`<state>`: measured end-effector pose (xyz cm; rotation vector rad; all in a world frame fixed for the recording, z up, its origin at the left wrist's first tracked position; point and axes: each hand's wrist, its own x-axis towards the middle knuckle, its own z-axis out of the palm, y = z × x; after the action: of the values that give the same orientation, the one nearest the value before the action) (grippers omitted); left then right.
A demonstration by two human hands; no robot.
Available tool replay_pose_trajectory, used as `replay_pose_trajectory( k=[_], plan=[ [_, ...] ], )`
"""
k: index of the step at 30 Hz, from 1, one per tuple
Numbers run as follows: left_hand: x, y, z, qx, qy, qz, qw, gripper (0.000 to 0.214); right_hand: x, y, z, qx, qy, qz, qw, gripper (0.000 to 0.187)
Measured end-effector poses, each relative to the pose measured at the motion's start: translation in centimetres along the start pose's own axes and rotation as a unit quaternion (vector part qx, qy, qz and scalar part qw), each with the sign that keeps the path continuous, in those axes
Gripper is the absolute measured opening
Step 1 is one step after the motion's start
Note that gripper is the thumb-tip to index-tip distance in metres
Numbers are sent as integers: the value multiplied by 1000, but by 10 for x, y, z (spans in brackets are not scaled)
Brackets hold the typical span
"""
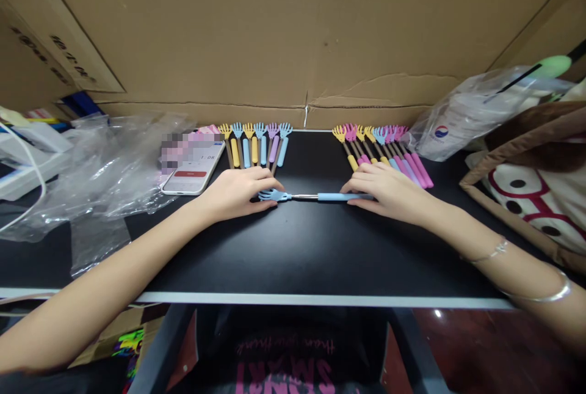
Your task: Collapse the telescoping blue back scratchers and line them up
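A light blue telescopic back scratcher (336, 197) lies crosswise on the black table (274, 253), its claw to the left and its handle to the right. My left hand (238, 192) is closed around the claw end with thumb and fingers. My right hand (389, 192) pinches the blue handle near its far end. Between the hands a short stretch of metal shaft shows. Behind my left hand stands a row of back scratchers (256, 145) in yellow, blue and purple. Another row of back scratchers (389, 153), yellow, pink, blue and purple, lies behind my right hand.
A phone (195, 168) rests left of the left row, beside crumpled clear plastic bags (105, 168). At the right are a plastic-wrapped cup (467, 119) and a brown-trimmed bag (517, 192). A cardboard wall (274, 33) closes off the table's back.
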<state>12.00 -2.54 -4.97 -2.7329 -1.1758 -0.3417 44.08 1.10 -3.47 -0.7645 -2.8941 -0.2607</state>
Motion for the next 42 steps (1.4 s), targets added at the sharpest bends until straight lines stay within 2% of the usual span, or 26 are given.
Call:
replay_pose_trajectory(
  k=[6,14,42],
  plan=[
    [2,2,-3,-25,-10,14,1000,26,4,3,3,20,-3,-11,1000,22],
    [1,3,-1,-31,-11,8,999,26,-2,3,9,16,8,8,1000,22],
    [2,2,-1,-30,-23,8,999,29,-7,1,8,37,9,23,999,27]
  ],
)
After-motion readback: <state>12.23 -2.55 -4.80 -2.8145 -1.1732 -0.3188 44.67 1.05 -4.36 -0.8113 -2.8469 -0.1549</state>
